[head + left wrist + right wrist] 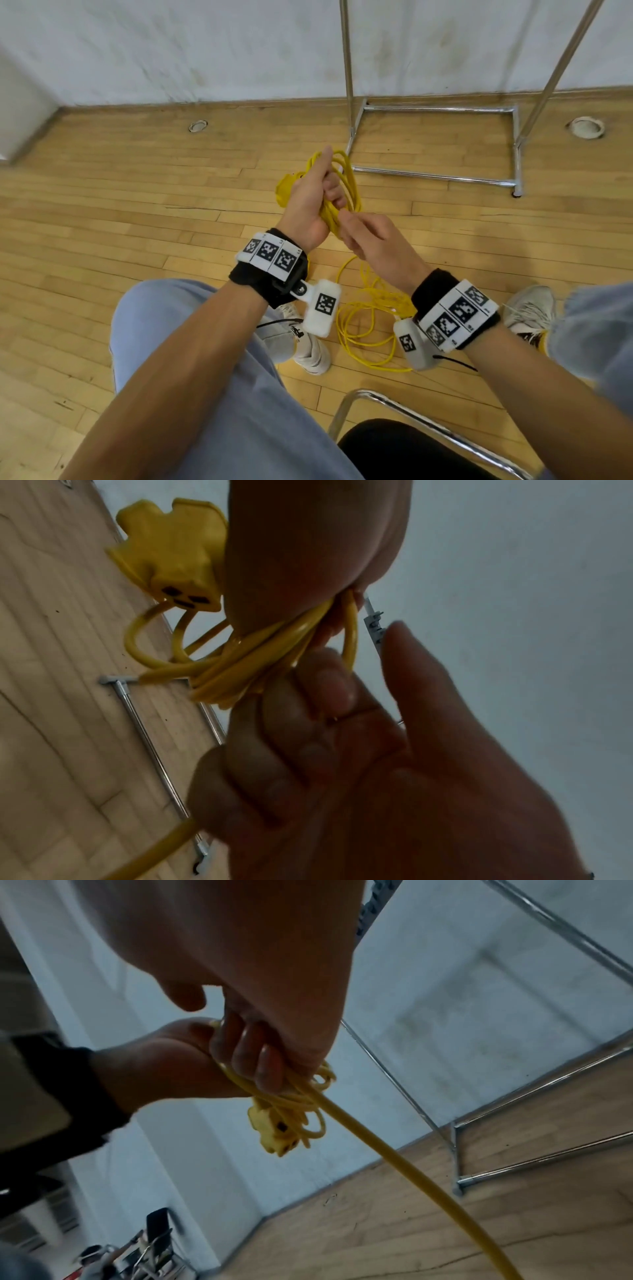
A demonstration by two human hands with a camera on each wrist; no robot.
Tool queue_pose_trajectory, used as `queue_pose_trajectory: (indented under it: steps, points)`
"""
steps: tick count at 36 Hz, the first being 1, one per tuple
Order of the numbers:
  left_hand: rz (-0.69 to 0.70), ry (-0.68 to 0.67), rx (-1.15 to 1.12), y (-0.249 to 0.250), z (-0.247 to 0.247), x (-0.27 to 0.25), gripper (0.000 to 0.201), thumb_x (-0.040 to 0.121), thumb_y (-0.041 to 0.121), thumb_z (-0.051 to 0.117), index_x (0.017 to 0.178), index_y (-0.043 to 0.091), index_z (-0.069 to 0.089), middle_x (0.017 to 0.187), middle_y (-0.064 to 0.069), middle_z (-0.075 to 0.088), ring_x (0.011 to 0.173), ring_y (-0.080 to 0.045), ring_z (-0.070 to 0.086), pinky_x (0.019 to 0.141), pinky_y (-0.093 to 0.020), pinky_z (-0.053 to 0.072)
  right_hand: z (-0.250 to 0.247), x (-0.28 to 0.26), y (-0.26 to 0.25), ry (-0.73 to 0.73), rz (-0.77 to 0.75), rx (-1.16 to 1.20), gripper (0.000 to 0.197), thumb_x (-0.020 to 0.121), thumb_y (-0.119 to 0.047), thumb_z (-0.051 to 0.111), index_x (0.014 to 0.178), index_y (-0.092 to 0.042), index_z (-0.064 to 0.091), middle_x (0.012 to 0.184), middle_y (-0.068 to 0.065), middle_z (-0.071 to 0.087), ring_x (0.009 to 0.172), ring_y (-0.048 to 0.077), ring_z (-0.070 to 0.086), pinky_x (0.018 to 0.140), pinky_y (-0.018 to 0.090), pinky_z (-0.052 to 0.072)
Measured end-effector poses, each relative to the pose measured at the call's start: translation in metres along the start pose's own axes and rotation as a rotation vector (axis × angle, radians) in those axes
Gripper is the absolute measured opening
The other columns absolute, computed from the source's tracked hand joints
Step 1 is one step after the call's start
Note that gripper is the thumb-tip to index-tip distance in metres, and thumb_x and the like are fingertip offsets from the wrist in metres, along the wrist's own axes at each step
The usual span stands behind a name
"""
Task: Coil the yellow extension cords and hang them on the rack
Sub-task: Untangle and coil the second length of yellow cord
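Observation:
My left hand [310,195] grips a coiled bundle of the yellow extension cord [349,181] above the floor, in front of my knees. The cord's yellow socket block [286,190] hangs at the left of that hand; it shows its slots in the left wrist view [171,555]. Just right of the bundle, my right hand [366,236] has its fingers curled round a single strand of the same cord. That strand [411,1191] runs down from it toward the floor. The uncoiled part of the cord [363,329] lies in loose loops between my feet.
The chrome rack [435,109] stands at the back right by the white wall, its base rails on the wooden floor and its uprights rising out of view. A chrome-framed chair with a black seat [411,411] is below my right arm. Two round floor fittings [198,126] lie near the wall.

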State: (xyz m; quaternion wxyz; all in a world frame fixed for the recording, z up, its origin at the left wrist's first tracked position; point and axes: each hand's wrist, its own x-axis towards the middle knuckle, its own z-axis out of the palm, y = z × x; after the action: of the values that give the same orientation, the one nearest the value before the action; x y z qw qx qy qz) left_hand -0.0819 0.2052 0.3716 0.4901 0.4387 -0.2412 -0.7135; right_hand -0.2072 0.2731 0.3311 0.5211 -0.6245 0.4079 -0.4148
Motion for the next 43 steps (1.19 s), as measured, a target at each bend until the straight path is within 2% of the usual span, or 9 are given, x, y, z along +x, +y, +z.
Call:
queue_pose_trajectory:
  steps: [3,7,13,23,29,33,36,40,43]
  points:
    - [0.007,0.010,0.002,-0.001,0.000,0.000,0.040,0.101,0.042,0.058,0.071,0.022,0.042,0.049,0.009,0.030,0.041,-0.006,0.032,0.042,-0.023,0.036,0.010,-0.006,0.001,0.010,-0.019,-0.020,0.047,0.113,-0.027,0.035,0.072,-0.005,0.047,0.056,-0.016,0.038,0.052,0.004,0.032,0.055,0.015,0.028]
    - [-0.053,0.031,-0.034,-0.004,0.000,-0.002,0.042,0.099,0.051,0.058,0.071,0.022,0.047,0.051,0.008,0.033,0.042,-0.008,0.034,0.043,-0.025,0.036,0.022,-0.008,0.011,-0.020,-0.052,-0.103,0.047,0.112,-0.033,0.037,0.067,-0.020,0.047,0.059,-0.013,0.039,0.056,0.006,0.034,0.060,0.027,0.030]
    - [-0.063,0.052,-0.042,-0.007,-0.001,-0.002,0.039,0.096,0.044,0.066,0.068,0.022,0.049,0.053,0.008,0.034,0.045,-0.010,0.035,0.049,-0.026,0.037,0.009,-0.008,0.032,-0.028,0.091,-0.057,0.063,0.107,-0.043,0.044,0.062,0.001,0.046,0.050,-0.008,0.034,0.047,0.009,0.026,0.050,0.017,0.026]
    - [-0.043,-0.258,-0.045,0.012,-0.003,-0.007,0.046,0.105,0.019,0.048,0.060,0.020,0.057,0.043,0.010,0.027,0.035,-0.004,0.025,0.042,-0.021,0.020,-0.023,-0.036,0.120,0.024,0.525,-0.094,0.081,0.052,-0.103,0.054,0.048,-0.026,0.027,0.052,-0.003,0.023,0.049,0.016,0.018,0.053,0.030,0.018]
    - [-0.188,-0.423,-0.092,0.028,-0.015,-0.008,0.040,0.108,0.021,0.041,0.068,0.018,0.043,0.041,0.010,0.030,0.032,-0.004,0.029,0.043,-0.021,0.019,-0.050,-0.062,0.158,0.148,0.711,-0.080,0.071,0.061,-0.087,0.068,0.057,-0.024,0.036,0.057,-0.002,0.025,0.051,0.015,0.021,0.056,0.033,0.019]
    - [-0.237,-0.503,0.018,0.034,-0.022,-0.013,0.035,0.106,0.021,0.041,0.073,0.020,0.031,0.040,0.011,0.030,0.031,-0.004,0.030,0.043,-0.022,0.018,-0.068,-0.070,0.181,0.283,0.814,-0.035,0.048,0.076,-0.056,0.083,0.067,-0.010,0.074,0.054,-0.001,0.027,0.057,0.021,0.026,0.065,0.035,0.027]
    - [-0.290,-0.537,0.185,0.030,-0.025,-0.015,0.037,0.104,0.020,0.041,0.080,0.027,0.013,0.038,0.012,0.033,0.030,-0.003,0.030,0.040,-0.020,0.022,-0.077,-0.057,0.182,0.391,0.887,-0.048,0.034,0.083,-0.042,0.083,0.059,-0.029,0.064,0.052,0.000,0.032,0.062,0.023,0.031,0.066,0.034,0.034]
    - [-0.442,-0.587,0.381,0.019,-0.029,-0.016,0.037,0.102,0.019,0.042,0.079,0.024,0.014,0.038,0.012,0.030,0.031,-0.004,0.020,0.041,-0.023,0.015,-0.099,-0.027,0.169,0.572,0.889,-0.019,0.021,0.088,-0.021,0.078,0.096,-0.011,0.062,0.059,0.003,0.044,0.054,0.019,0.034,0.050,0.027,0.032]
    - [-0.518,-0.632,0.523,0.009,-0.028,-0.017,0.043,0.101,0.019,0.044,0.079,0.022,0.007,0.040,0.008,0.021,0.031,-0.002,0.026,0.040,-0.024,0.015,-0.115,-0.013,0.153,0.606,0.841,-0.001,0.020,0.086,-0.019,0.078,0.096,-0.010,0.064,0.060,0.002,0.040,0.052,0.019,0.035,0.050,0.030,0.032]
